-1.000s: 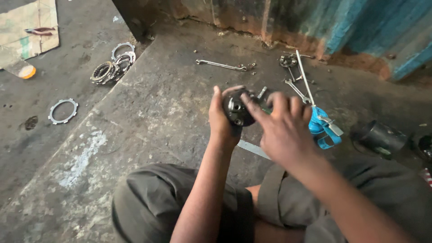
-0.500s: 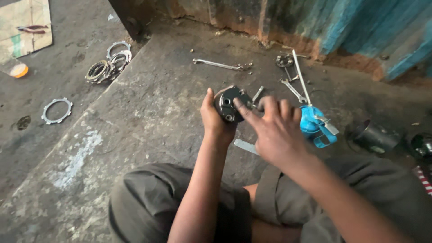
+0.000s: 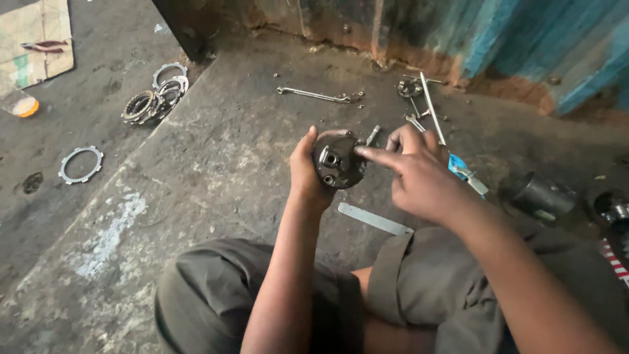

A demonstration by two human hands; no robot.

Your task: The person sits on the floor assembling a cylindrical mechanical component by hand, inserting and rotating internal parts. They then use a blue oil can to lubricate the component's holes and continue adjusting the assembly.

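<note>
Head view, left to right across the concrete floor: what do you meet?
Flat toothed metal ring → pile of stacked metal rings → left hand → round dark metal part it holds → right hand → dark cylindrical can.

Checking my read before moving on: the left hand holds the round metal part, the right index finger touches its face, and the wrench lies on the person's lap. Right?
Not quite. The wrench lies on the concrete floor beyond the hands, not on the lap; the head view shows it. The rest stands: the left hand holds the round metal part and the right hand puts its index finger on its face.
</note>
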